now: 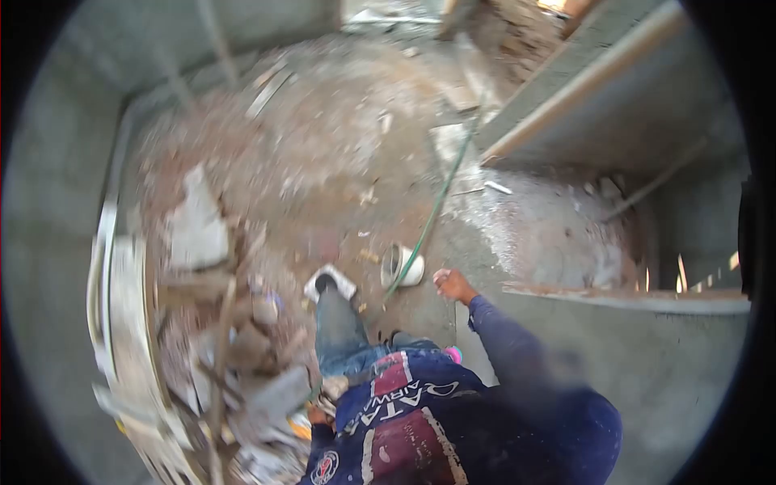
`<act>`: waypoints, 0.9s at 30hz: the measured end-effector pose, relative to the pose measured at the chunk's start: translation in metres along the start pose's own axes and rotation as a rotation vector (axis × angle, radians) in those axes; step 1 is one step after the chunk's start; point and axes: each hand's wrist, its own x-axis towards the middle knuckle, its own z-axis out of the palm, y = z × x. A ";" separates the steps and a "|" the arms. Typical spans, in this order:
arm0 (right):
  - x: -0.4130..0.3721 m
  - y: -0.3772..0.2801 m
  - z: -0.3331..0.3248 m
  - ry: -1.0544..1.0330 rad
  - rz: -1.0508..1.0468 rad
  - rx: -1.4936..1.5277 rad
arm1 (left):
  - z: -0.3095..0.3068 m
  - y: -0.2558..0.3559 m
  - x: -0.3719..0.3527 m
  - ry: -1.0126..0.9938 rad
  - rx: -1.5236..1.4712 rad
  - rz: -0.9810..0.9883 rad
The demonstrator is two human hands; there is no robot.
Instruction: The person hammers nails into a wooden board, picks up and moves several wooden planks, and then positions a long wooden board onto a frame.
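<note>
My right hand is out in front of my body at the end of a dark blue sleeve. Its fingers look curled in; blur hides whether anything is inside them. Just left of it, a white bucket lies tipped on the floor, apart from the hand. A green hose runs across the bucket. My left hand hangs low by my hip, close to a pale crumpled thing at my waist. The fingers of that hand are too small and blurred to read.
Rubble and broken boards are heaped on my left, beside a stack of pale curved strips. A flat slab piece lies beyond. A low grey wall stands on my right. Dusty floor with scattered debris stretches ahead.
</note>
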 end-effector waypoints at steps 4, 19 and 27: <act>-0.003 -0.054 -0.004 0.137 0.167 0.149 | -0.192 -0.009 0.111 -0.036 -0.267 0.137; 0.148 0.024 -0.067 0.041 0.055 -0.422 | -0.712 0.334 0.533 0.139 -1.173 0.332; 0.301 -0.074 -0.257 0.437 -0.093 0.455 | -0.674 0.478 0.608 -0.318 -0.879 0.267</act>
